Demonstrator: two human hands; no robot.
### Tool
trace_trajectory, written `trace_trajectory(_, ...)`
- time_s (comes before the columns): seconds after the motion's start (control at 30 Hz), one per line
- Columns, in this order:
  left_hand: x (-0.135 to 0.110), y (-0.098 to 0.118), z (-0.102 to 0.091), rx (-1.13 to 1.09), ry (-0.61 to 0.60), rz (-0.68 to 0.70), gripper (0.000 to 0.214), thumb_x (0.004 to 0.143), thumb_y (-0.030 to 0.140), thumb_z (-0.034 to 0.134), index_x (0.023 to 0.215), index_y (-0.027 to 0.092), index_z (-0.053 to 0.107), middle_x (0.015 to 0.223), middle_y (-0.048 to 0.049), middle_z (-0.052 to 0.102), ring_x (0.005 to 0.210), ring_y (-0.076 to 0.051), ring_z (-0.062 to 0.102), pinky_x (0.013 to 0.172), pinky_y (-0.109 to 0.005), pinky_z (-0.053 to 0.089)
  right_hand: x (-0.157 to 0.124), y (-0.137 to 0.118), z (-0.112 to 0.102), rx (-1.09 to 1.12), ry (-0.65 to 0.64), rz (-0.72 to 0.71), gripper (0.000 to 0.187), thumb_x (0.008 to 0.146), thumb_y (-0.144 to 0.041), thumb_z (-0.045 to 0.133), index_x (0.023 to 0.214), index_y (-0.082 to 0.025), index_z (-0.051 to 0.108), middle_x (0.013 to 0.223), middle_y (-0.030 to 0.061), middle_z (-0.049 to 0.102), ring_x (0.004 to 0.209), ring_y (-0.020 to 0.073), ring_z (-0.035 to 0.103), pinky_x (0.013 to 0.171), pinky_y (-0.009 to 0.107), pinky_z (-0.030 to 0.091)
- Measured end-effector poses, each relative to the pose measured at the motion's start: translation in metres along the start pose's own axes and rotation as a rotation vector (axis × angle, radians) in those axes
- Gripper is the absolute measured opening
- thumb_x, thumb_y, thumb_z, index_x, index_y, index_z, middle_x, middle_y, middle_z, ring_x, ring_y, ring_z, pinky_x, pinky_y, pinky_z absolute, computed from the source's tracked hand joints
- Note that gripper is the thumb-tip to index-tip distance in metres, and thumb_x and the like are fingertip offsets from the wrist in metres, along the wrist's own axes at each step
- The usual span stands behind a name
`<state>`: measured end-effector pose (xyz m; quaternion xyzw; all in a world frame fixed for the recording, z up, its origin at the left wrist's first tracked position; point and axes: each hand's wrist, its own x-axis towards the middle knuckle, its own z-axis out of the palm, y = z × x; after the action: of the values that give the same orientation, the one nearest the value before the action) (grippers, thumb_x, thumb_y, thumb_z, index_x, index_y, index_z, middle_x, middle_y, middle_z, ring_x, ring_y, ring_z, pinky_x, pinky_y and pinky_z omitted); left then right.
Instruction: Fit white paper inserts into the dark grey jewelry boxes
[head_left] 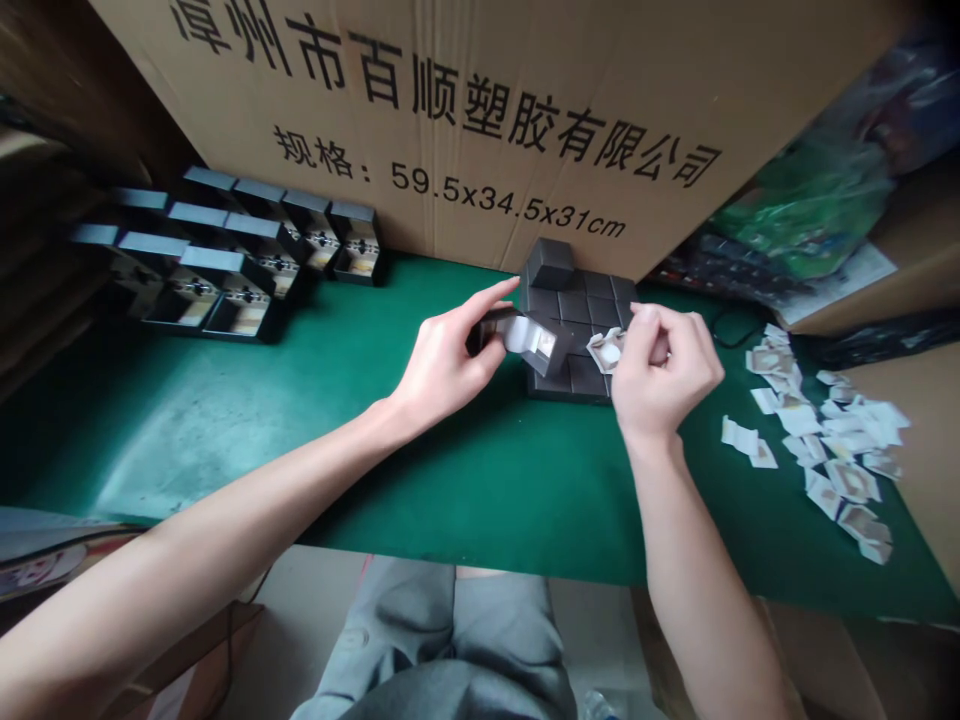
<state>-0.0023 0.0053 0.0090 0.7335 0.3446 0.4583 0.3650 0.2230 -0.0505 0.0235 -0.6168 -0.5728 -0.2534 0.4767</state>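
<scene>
At far left, open boxes [251, 226] show pale linings and dark fittings. Mid-scene, the left hand [450, 365], thumb and fingers partly spread, grips a small box [541, 361] with pale lining; likely light and stiff, best taken by its sides. Beyond sit closed boxes [600, 309], contents hidden. The right hand [664, 365], curled tight, seems to pinch an insert [596, 345], probably thin, easily bent card. Rightmost lie loose inserts [847, 435].

a workshop: green workbench [450, 500], printed carton [480, 130], open boxes [251, 226]
</scene>
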Motion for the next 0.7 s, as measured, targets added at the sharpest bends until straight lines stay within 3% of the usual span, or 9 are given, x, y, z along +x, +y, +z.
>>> trace_trajectory(0.1,0.005,-0.004,0.003,-0.3,0.028,-0.217,0.068,0.084,0.012,0.067,0.15,0.026,0.062,0.097,-0.0016,0.078,0.078,-0.018,0.073,0.084,-0.034,0.065,0.009,0.021,-0.002,-0.07,-0.069,0.032,0.027,0.099,-0.033,0.054,0.081,-0.021,0.071,0.06,0.0002,0.058,0.055,0.0153,0.053,0.058,0.032,0.044)
trace_trajectory(0.23,0.013,-0.008,0.006,-0.575,0.111,-0.432,0.068,0.081,0.013,0.069,0.148,0.023,0.064,0.094,-0.0017,0.075,0.084,-0.016,0.07,0.086,-0.035,0.066,0.014,0.041,-0.008,-0.049,-0.285,0.048,0.018,0.093,-0.034,0.063,0.082,-0.022,0.071,0.054,-0.006,0.044,0.052,0.0128,0.045,0.061,0.03,0.041)
trace_trajectory(0.43,0.023,-0.016,0.006,-0.742,0.182,-0.599,0.057,0.086,0.024,0.066,0.143,0.02,0.066,0.107,-0.0055,0.074,0.091,-0.015,0.067,0.081,-0.031,0.066,0.023,0.046,-0.02,-0.063,-0.62,0.084,0.02,0.09,-0.036,0.07,0.102,-0.022,0.076,0.072,-0.0017,0.063,0.061,0.0142,0.051,0.069,0.031,0.043)
trace_trajectory(0.57,0.027,-0.019,0.004,-0.76,0.212,-0.616,0.049,0.089,0.034,0.066,0.135,0.019,0.07,0.131,-0.0108,0.07,0.101,-0.021,0.069,0.078,-0.032,0.066,0.027,0.042,-0.023,-0.052,-0.653,0.111,0.025,0.092,-0.039,0.069,0.107,-0.022,0.077,0.077,0.0002,0.069,0.061,0.0146,0.052,0.071,0.032,0.045)
trace_trajectory(0.7,0.029,-0.017,0.002,-0.835,0.228,-0.676,0.046,0.097,0.041,0.056,0.135,0.018,0.069,0.139,-0.0133,0.068,0.109,-0.026,0.072,0.076,-0.033,0.066,0.03,0.039,-0.024,-0.004,-0.747,0.161,0.032,0.088,-0.043,0.074,0.114,-0.024,0.077,0.083,0.0001,0.075,0.058,0.0128,0.052,0.065,0.03,0.046)
